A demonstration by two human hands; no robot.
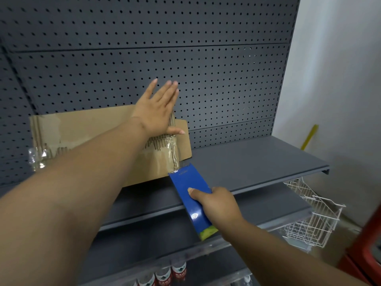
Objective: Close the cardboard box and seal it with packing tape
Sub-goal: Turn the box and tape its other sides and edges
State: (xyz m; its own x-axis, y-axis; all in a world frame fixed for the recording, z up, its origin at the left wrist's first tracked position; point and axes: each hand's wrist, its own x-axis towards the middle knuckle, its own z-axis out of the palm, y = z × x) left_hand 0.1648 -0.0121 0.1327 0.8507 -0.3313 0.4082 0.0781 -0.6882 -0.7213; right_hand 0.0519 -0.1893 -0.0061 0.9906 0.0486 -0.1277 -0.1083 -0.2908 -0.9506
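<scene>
A worn brown cardboard box (86,131) stands on the grey shelf (257,157), against the pegboard back. Torn strips and bits of clear packing tape (173,153) hang down its right end, and a crumpled piece of clear tape (36,158) clings to its left end. My left hand (158,108) lies above the box's upper right corner with straight fingers raised toward the pegboard and the thumb over a cardboard flap (182,139). My right hand (214,203) grips a flat blue packet (191,199) with a green end, its top edge next to the box's lower right corner.
A dark grey pegboard wall (206,58) backs the shelf. Lower shelves (144,234) step out below, with red-labelled bottles (165,274) at the bottom. A white wire basket (309,215) hangs at the right. A white wall, a yellow stick (309,137) and a red object (369,244) stand further right.
</scene>
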